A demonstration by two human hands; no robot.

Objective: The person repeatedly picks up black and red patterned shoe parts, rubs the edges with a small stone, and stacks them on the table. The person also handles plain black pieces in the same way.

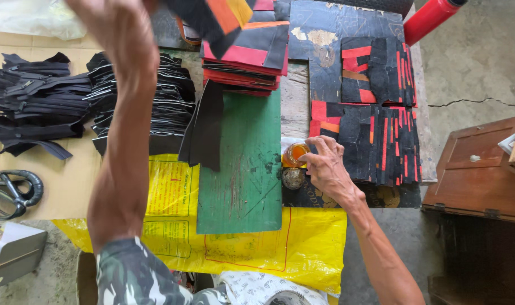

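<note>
A right hand (325,166) rests its fingertips on a small amber jar (295,153) beside the green board (243,164) on the table, its grip loose. The raised left hand (119,28), blurred and cut off at the frame's top, pinches a black-and-orange fabric piece (221,17).

Left hand (119,25) raised high, arm outstretched; right hand (325,164) low, fingers bent, fingertips pinching downward.
</note>
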